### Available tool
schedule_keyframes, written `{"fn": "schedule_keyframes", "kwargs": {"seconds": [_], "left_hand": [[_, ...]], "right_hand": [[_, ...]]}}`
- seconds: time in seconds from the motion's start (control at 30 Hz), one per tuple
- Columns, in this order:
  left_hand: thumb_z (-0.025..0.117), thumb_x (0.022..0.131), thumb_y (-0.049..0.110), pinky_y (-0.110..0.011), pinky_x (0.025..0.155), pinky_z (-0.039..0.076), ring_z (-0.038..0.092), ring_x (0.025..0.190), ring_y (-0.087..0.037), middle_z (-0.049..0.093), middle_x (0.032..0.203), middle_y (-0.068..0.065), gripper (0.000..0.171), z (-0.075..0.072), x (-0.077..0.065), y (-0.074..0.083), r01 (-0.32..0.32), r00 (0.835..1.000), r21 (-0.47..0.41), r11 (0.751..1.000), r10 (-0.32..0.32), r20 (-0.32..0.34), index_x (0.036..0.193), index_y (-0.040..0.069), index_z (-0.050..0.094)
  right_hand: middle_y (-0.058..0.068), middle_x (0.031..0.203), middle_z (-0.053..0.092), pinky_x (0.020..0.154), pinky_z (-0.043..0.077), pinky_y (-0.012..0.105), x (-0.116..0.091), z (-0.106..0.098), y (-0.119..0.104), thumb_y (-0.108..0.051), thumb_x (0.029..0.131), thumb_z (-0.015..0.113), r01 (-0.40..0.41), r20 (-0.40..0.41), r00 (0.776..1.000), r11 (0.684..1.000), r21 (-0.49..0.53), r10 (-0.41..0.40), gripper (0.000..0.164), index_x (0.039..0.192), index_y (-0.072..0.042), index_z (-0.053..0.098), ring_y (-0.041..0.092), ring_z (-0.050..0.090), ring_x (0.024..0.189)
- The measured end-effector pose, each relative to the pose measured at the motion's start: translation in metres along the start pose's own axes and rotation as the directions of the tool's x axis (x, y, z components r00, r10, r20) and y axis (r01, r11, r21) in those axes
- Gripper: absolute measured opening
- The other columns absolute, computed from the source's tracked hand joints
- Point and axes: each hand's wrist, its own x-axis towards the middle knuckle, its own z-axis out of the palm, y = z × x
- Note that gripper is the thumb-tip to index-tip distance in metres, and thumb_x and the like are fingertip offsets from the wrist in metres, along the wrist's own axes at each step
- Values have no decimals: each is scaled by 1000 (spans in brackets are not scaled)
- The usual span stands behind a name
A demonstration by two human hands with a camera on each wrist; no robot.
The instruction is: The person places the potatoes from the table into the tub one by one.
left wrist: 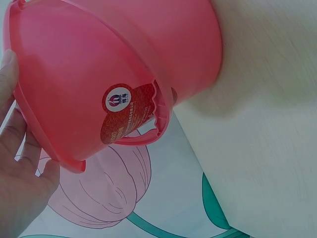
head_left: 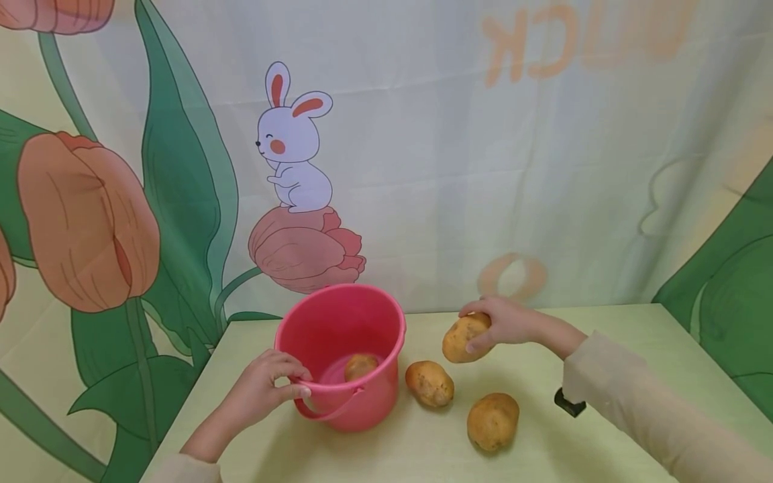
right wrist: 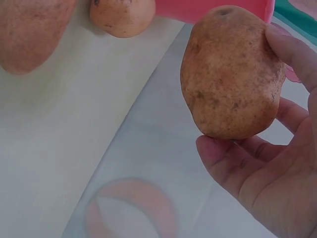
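Observation:
A pink plastic bucket [head_left: 368, 402] stands tilted slightly on the table, its handle hanging down on the near side. My left hand [head_left: 266, 384] grips its rim at the left, thumb outside and fingers over the edge. Inside the bucket lies one potato [head_left: 361, 367]. My right hand [head_left: 504, 323] holds another potato [right wrist: 233, 74] between thumb and fingers, raised above the table to the right of the bucket. Two more potatoes rest on the table: one [head_left: 430, 384] close beside the bucket, the other [head_left: 493, 422] nearer the front. The left wrist view shows the bucket's red label [left wrist: 128, 113].
The pale green table [head_left: 604, 443] ends at a hanging cloth [head_left: 423, 168] printed with tulips and a rabbit. A small black object [head_left: 570, 402] shows beside the right sleeve [head_left: 628, 396].

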Motion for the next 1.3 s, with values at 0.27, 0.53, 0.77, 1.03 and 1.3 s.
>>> {"fn": "schedule_keyframes", "kwargs": {"seconds": [0.27, 0.53, 0.77, 1.03, 1.3], "left_hand": [[73, 69, 28, -18, 64, 47, 48, 91, -16, 59, 85, 9, 16, 0, -1, 0, 15, 1000, -3, 1000, -15, 5, 82, 20, 67], [73, 69, 28, -18, 64, 48, 48, 91, -16, 59, 85, 9, 15, 0, 0, 0, 11, 1000, -6, 1000, -11, 3, 81, 22, 66], [73, 69, 27, -17, 63, 47, 48, 92, -17, 58, 86, 8, 14, 0, -1, 0, 24, 1000, -19, 1000, -24, 5, 80, 25, 65], [74, 69, 26, -18, 64, 48, 48, 92, -16, 59, 86, 8, 14, 0, -1, -1, 20, 1000, -14, 1000, -20, 3, 80, 25, 65], [74, 69, 26, -18, 65, 48, 48, 91, -16, 59, 85, 9, 14, -1, -1, 0, 7, 1000, -6, 1000, -7, -2, 80, 25, 66]], "right_hand": [[3, 88, 58, 65, 42, 24, 5, -11, -11, -33, 71, 70, 82, -29, 996, 996, -46, -84, 53, 113, -4, 55, 11, 50, 73], [5, 97, 57, 70, 41, 25, 9, -12, -21, -37, 73, 69, 111, -20, 993, 987, -114, -114, 51, 113, -6, 56, 12, 48, 81], [3, 89, 54, 66, 40, 25, 14, -15, -30, -35, 73, 69, 110, -17, 993, 988, -107, -113, 51, 113, -5, 56, 13, 46, 77], [5, 90, 52, 66, 41, 25, 20, -22, -43, -34, 74, 69, 100, -2, 995, 990, -99, -101, 51, 115, -7, 55, 15, 46, 80], [4, 91, 54, 67, 41, 25, 24, -25, -52, -35, 74, 68, 116, -6, 993, 983, -142, -118, 53, 116, -7, 55, 15, 47, 80]]}}
